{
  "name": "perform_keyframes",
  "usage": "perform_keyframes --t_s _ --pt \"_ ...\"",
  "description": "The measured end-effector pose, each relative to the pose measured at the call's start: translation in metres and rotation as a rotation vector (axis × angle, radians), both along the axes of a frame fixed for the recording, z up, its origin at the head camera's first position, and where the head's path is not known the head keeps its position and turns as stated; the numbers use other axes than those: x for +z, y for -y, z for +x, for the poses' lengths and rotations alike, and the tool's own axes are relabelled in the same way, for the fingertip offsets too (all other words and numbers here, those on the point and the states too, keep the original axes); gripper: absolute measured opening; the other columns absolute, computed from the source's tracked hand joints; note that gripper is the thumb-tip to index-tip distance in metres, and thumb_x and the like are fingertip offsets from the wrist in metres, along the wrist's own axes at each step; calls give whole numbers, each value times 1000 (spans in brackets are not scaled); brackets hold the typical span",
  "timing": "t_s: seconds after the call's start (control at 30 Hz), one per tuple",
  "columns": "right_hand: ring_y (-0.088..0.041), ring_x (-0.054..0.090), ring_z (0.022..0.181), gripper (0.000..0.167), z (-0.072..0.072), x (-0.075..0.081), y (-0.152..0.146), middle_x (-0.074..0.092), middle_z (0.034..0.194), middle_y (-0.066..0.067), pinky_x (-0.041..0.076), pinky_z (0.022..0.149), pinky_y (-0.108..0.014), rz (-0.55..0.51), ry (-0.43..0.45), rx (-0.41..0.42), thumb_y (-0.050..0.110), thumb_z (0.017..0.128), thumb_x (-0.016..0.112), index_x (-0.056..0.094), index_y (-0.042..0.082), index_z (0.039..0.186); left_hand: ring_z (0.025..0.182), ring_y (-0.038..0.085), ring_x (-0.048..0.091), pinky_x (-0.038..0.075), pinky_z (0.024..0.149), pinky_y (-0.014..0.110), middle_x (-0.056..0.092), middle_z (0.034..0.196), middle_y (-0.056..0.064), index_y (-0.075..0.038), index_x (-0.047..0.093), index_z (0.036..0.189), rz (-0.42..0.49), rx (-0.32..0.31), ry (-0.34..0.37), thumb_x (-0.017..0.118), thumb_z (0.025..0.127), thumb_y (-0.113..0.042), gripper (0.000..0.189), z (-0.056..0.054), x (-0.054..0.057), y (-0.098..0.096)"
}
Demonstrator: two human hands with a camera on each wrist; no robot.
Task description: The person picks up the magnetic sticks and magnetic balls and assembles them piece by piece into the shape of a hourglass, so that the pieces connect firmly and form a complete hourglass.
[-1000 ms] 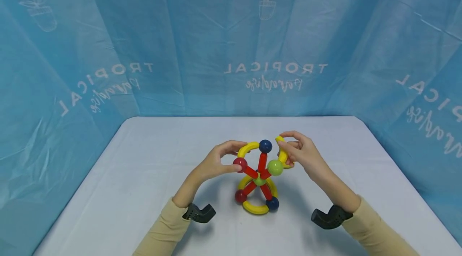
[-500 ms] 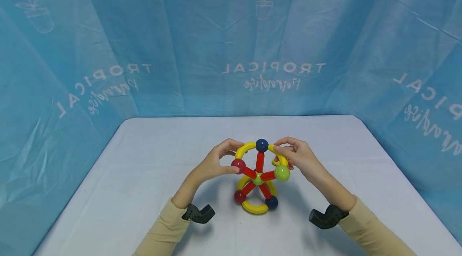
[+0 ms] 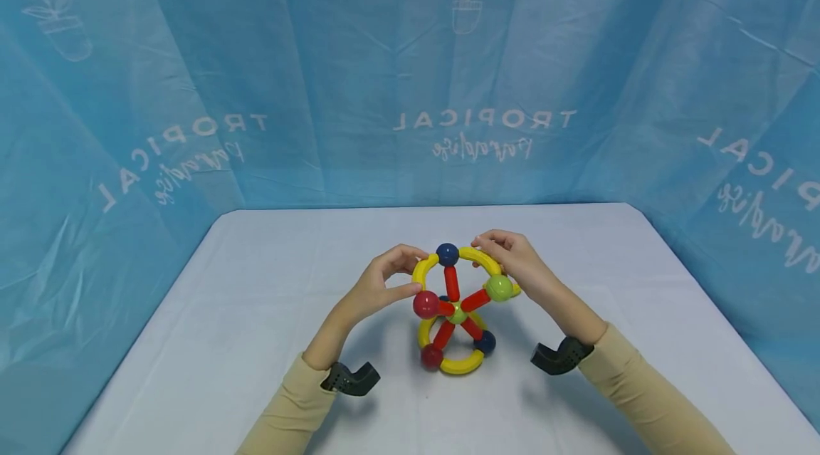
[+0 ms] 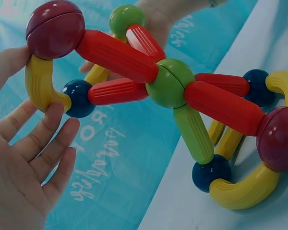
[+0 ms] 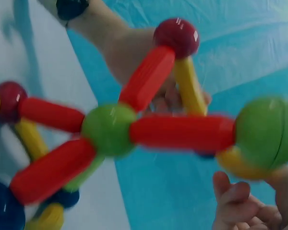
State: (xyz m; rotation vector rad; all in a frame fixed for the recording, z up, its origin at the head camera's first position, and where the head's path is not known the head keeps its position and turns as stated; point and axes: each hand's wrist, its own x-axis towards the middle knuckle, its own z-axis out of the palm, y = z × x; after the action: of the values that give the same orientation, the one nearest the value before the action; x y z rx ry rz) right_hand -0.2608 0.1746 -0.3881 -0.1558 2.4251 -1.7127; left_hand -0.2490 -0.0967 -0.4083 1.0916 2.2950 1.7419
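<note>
A toy of coloured balls and rods stands on the white table, its green middle ball (image 3: 457, 312) joined to several red rods (image 3: 452, 284). My left hand (image 3: 384, 280) pinches a yellow curved rod (image 4: 40, 81) between a red ball (image 4: 55, 29) and a blue ball (image 4: 78, 98), the thumb right at the red ball. On the other side my right hand (image 3: 515, 259) holds a second yellow curved rod (image 3: 482, 258), which runs from the blue ball to a light green ball (image 3: 500, 288). Its fingertips are partly hidden behind the rod in the head view.
The toy's base is a ring of yellow curved rods (image 3: 463, 364) with a red ball (image 3: 432, 356) and a blue ball (image 3: 485, 342). Another yellow piece (image 3: 515, 290) shows partly behind the light green ball. A blue printed curtain (image 3: 359, 85) surrounds the white table (image 3: 243, 312).
My right hand has brought the second yellow curved rod to the blue ball, so it bridges to the light green ball. Since then the toy has turned and its top has shifted left.
</note>
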Motion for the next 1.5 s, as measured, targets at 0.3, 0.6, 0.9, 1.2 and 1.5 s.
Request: perform_keyframes --t_s 0.3,0.6,0.9,1.2,1.5 --pt "-21 54 83 25 -10 -59 -37 66 97 -16 48 69 -28 290 -167 -48 2 83 61 65 -4 108 112 24 57 47 98 40 59 128 12 -8 55 129 -48 -24 -18 66 87 -22 46 -3 -1 -2" --pt "-21 62 88 30 -2 -98 -59 70 100 -13 54 79 -32 330 -275 30 3 74 76 68 1 103 116 27 55 47 98 29 59 128 14 -5 55 128 -38 -11 -32 68 86 -23 47 -4 -3 1" --pt "-10 61 94 31 13 -65 -63 72 103 -13 48 82 -26 225 -356 -81 15 80 76 67 2 107 117 27 55 47 98 30 59 129 14 -5 56 127 -48 -7 -40 69 85 -26 49 -4 -4 2" --pt "-4 57 95 24 46 6 -44 67 96 19 43 90 -14 -35 -527 19 2 80 73 66 -5 102 117 28 55 47 98 30 59 129 15 -4 55 127 -41 -8 -36 69 85 -26 49 -4 -2 4" --pt "-9 56 91 29 63 10 -17 68 94 1 48 83 -25 2 -637 378 -4 74 76 71 8 99 117 27 55 47 98 30 59 129 14 -5 56 127 -45 -8 -34 68 86 -24 47 -5 -5 2"
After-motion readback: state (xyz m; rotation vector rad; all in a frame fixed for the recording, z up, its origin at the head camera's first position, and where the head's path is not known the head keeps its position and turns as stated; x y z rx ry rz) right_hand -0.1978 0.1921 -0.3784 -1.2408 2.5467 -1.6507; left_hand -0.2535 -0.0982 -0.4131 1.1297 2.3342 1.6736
